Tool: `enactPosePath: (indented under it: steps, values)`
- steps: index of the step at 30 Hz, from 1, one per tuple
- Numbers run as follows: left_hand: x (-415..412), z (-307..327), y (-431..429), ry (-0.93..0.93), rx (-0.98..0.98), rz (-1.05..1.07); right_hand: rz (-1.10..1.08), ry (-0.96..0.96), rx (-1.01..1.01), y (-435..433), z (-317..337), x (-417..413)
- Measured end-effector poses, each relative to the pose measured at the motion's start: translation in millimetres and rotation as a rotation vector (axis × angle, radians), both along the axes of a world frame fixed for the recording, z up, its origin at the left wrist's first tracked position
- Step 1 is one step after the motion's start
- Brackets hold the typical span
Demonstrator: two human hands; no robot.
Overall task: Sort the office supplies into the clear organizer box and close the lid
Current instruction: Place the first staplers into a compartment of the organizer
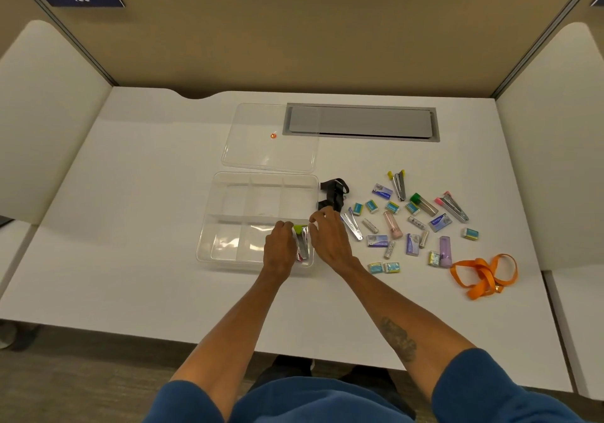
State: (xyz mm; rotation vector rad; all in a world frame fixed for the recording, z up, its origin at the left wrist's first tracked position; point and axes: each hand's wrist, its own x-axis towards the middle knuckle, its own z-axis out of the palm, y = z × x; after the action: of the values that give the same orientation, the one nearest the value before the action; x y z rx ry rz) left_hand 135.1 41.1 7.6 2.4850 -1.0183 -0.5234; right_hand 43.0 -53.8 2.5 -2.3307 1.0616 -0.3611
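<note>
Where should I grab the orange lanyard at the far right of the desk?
Pinch the orange lanyard where its straps cross and bunch near the middle, coming straight down from above. It lies flat in loose loops on the desk, so the sides give nothing firm, and one bunched pinch probably lifts it whole.

Open bench left, clutter right

Left of the box (209,226) the bench (130,194) lies bare; the lid (271,154) blocks the far side, and supplies (411,223) and straps (333,194) crowd the right.
</note>
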Motion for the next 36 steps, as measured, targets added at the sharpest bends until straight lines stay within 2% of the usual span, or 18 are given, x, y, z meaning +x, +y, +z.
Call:
enactPosePath:
  steps: [9,15,21,29,36]
  values:
    - [-9.1,1.4,-11.6,0.175,-0.007,0.165,-0.265,-0.183,0.148,2.4,-4.0,-20.4]
    - [-5.8,5.6,-12.9,0.294,-0.003,0.13,-0.442,-0.11,0.267,-16.4,-14.8,-41.4]
    - [-4.2,4.8,-10.3,0.337,0.024,0.071,-0.5,-0.048,0.261,-23.8,-18.6,-52.7]
    - [-10.4,3.9,-15.5,0.25,0.079,0.059,-0.49,-0.027,0.245,-27.1,-17.3,-53.9]
    - [-9.5,-3.6,-15.2,0.112,0.173,-0.058,-0.521,-0.002,0.243,-34.4,-24.2,-61.0]
